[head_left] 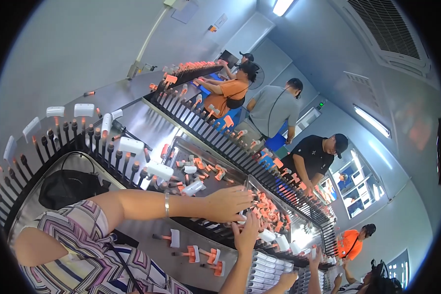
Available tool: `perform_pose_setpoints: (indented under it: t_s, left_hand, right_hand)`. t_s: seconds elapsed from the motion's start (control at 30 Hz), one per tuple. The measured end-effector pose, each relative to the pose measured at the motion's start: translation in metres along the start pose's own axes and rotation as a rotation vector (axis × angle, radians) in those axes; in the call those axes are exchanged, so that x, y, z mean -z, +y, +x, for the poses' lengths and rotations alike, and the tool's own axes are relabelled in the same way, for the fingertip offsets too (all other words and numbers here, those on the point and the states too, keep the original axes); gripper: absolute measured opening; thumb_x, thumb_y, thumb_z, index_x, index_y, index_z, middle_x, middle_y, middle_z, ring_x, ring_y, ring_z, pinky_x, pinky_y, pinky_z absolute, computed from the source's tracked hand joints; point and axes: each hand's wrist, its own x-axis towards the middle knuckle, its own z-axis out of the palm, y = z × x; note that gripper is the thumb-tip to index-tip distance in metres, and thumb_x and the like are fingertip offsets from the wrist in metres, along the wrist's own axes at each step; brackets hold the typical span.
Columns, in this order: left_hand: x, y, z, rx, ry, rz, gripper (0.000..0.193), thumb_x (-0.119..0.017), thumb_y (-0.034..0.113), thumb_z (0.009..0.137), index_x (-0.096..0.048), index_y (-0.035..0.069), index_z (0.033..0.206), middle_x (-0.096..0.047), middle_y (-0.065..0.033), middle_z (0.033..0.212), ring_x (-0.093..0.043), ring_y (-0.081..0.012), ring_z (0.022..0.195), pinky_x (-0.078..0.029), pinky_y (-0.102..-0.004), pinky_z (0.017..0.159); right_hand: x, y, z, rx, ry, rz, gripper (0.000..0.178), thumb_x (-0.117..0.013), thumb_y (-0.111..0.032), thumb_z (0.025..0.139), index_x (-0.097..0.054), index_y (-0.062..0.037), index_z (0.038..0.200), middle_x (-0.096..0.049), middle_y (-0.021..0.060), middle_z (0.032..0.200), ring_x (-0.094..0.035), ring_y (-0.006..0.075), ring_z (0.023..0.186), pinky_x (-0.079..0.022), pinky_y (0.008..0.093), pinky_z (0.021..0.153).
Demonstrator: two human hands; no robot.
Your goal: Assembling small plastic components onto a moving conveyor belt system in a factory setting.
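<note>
Small orange pieces lie heaped in the farther of two adjoining metal trays, directly beyond the wearer's hands; more lie scattered in the nearer tray among white parts. The left hand, with a pale bracelet at the wrist, reaches across from the left, back upward, its fingers extended and slightly bent, the tips at the near edge of the heap. The right hand rises from the lower edge and stands just below, thumb set apart from partly bent fingers. The two hands overlap closely in view; whether either has hold of a piece cannot be told, since the fingertips are crowded against the heap.

A curved black rack on the near side carries upright dark rods, many with orange tips, and several white blocks. Beyond the trays runs a long black rack similarly filled. Four orange-and-white parts lie on the near work surface, left of rows of pale elongated parts. At far left rests a black bag. Other people, among them one in grey, occupy the opposite side.
</note>
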Motion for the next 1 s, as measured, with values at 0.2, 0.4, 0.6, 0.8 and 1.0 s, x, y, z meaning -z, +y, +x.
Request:
perform_pose_setpoints:
  t_s: [0.2, 0.4, 0.6, 0.8, 1.0]
  left_hand:
    - [-0.011, -0.011, -0.032, 0.251, -0.507, 0.082, 0.048, -0.057, 0.051, 0.086, -0.065, 0.006, 0.072, -0.065, -0.0092, 0.074, -0.061, -0.0282, 0.077, -0.043, -0.0391, 0.077]
    - [0.023, -0.006, -0.040, 0.354, -0.593, 0.086, 0.047, -0.059, 0.049, 0.087, -0.066, 0.003, 0.088, -0.065, -0.0122, 0.091, -0.061, -0.0287, 0.090, -0.043, -0.0406, 0.088]
    - [0.036, 0.009, -0.014, 0.257, -0.082, 0.086, 0.061, -0.066, 0.042, 0.082, -0.053, -0.003, 0.121, -0.055, -0.0206, 0.124, -0.049, -0.0350, 0.122, -0.032, -0.0454, 0.109]
    - [-0.026, 0.040, 0.038, 0.089, -0.030, 0.014, 0.072, -0.064, 0.049, 0.080, -0.051, -0.007, 0.124, -0.054, -0.0235, 0.125, -0.048, -0.0360, 0.123, -0.034, -0.0456, 0.108]
    - [-0.061, 0.027, -0.007, 0.312, -0.387, 0.119, 0.047, -0.067, 0.052, 0.077, -0.056, 0.007, 0.083, -0.056, -0.0090, 0.078, -0.060, -0.0260, 0.069, -0.046, -0.0359, 0.062]
  right_hand:
    - [0.096, 0.019, 0.030, -0.254, 0.534, -0.132, 0.061, -0.067, -0.012, 0.085, -0.042, 0.0027, 0.138, -0.043, 0.0209, 0.144, -0.039, 0.0363, 0.134, -0.030, 0.0443, 0.111]
    - [0.064, 0.111, -0.014, -0.617, -0.066, -0.298, 0.063, -0.072, -0.026, 0.081, -0.047, -0.0016, 0.134, -0.052, 0.0212, 0.131, -0.050, 0.0394, 0.118, -0.038, 0.0466, 0.103]
    - [0.029, 0.072, -0.012, -0.260, 0.048, -0.262, 0.067, -0.077, -0.037, 0.073, -0.051, 0.0018, 0.122, -0.053, 0.0267, 0.126, -0.046, 0.0443, 0.118, -0.036, 0.0519, 0.100]
    - [0.021, 0.057, -0.012, -0.120, 0.011, -0.172, 0.054, -0.075, -0.033, 0.077, -0.054, -0.0059, 0.119, -0.057, 0.0148, 0.113, -0.051, 0.0370, 0.110, -0.040, 0.0490, 0.091]
    - [0.100, 0.055, 0.015, -0.249, 0.425, -0.003, 0.056, -0.068, -0.010, 0.081, -0.049, 0.0065, 0.131, -0.056, 0.0257, 0.128, -0.053, 0.0392, 0.119, -0.039, 0.0458, 0.102]
